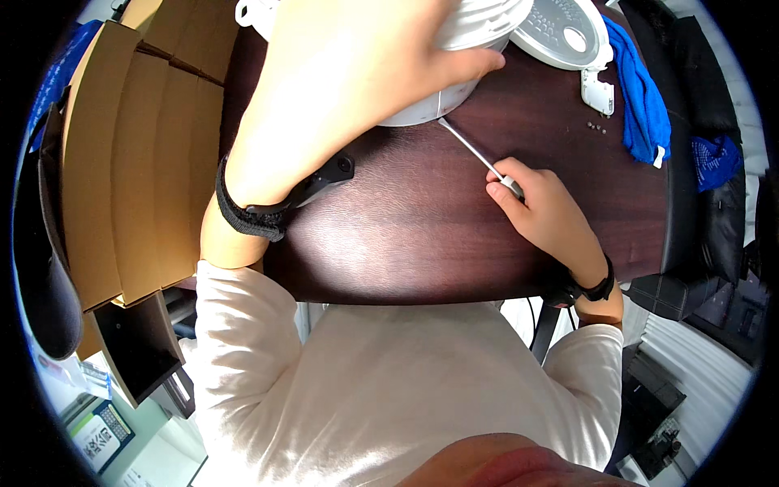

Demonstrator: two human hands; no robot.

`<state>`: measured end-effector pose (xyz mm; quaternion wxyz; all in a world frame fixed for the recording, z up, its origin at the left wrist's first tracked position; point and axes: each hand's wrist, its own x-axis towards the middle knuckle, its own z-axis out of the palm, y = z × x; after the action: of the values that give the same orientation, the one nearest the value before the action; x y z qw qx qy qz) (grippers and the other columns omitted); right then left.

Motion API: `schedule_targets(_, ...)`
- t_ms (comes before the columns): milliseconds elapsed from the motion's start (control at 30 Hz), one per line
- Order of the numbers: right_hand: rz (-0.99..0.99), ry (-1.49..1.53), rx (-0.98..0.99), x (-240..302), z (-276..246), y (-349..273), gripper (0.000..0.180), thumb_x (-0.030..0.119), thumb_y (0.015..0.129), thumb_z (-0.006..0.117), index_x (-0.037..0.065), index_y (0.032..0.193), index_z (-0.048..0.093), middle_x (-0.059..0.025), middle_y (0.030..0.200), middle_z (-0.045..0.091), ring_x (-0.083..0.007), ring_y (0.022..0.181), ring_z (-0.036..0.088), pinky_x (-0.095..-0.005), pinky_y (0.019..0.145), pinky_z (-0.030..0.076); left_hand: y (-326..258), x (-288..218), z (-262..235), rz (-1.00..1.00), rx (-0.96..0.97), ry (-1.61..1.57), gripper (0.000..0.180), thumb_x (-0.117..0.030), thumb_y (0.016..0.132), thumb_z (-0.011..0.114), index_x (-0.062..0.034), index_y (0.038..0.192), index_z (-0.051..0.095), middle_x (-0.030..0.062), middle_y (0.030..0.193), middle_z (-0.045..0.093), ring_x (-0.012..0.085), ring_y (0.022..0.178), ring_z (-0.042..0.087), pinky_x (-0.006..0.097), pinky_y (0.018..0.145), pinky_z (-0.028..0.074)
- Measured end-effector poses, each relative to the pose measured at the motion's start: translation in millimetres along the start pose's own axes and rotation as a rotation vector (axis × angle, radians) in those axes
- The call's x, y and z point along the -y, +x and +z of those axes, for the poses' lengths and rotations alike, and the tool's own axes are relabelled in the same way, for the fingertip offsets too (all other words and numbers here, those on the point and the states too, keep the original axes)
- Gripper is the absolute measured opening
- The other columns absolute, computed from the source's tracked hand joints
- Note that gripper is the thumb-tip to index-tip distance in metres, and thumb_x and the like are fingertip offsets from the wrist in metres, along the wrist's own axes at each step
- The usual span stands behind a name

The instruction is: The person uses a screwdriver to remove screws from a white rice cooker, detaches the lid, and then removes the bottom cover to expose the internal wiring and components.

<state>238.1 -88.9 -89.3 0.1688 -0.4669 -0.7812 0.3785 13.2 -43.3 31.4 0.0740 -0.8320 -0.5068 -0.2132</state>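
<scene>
At the table's far side stands a round white plastic appliance (430,110), cut off by the top of the view. My left hand (357,69) reaches across and grips it, thumb stretched along its side; the other fingers are mostly out of sight. In my right hand (548,207) is a screwdriver (472,149), its dark handle held between thumb and fingers. The thin metal shaft points up and left, with the tip at the appliance's lower edge. Whether the tip sits in a gap there, I cannot tell.
Right of the appliance lie a round grey-white lid (560,36), a small white plastic piece (598,93), several tiny screws (596,127) and a blue cloth (639,101) on the dark wood table (438,219). Cardboard boxes (150,162) line the left; a black seat (702,97) stands right.
</scene>
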Motion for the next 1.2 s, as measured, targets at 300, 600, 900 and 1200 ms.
schedule_targets(300,-0.007,0.036,-0.058,-11.2,-0.7,-5.5,0.011,0.015,0.087,0.059,0.005,0.088,0.056,-0.0162,0.062,0.058,-0.0330,0.054,0.058,-0.0385,0.049,0.042,-1.8,2.9,7.5,0.050,-0.105,-0.039,0.034,-0.033,0.069,0.075,-0.0010,0.072,0.066,0.0119,0.048,0.055,0.0255,0.045,0.059,0.031,0.050,0.049)
schedule_targets(600,0.035,0.091,-0.036,-6.1,-3.7,-8.4,0.011,0.015,0.088,0.059,0.005,0.088,0.055,-0.0160,0.062,0.057,-0.0326,0.055,0.059,-0.0380,0.050,0.043,1.8,-17.5,2.9,-0.010,-0.095,0.019,0.038,-0.031,0.067,0.076,-0.0004,0.058,0.056,0.0119,0.045,0.052,0.0238,0.042,0.058,0.030,0.045,0.047)
schedule_targets(900,-0.064,0.009,-0.082,-9.5,3.4,-10.1,0.013,0.013,0.087,0.059,0.003,0.092,0.055,-0.0172,0.071,0.062,-0.0334,0.059,0.061,-0.0385,0.052,0.046,0.9,-11.1,5.3,-0.007,-0.096,-0.068,0.037,-0.030,0.068,0.076,0.0002,0.059,0.057,0.0125,0.046,0.051,0.0254,0.042,0.057,0.031,0.045,0.046)
schedule_targets(1200,-0.114,-0.103,-0.115,-15.8,16.3,-10.9,0.017,0.014,0.086,0.060,0.001,0.096,0.055,-0.0186,0.078,0.064,-0.0339,0.065,0.063,-0.0400,0.055,0.049,-0.7,-14.8,3.3,0.132,-0.016,0.024,0.032,-0.032,0.068,0.075,-0.0029,0.066,0.062,0.0114,0.048,0.054,0.0260,0.046,0.059,0.033,0.049,0.047)
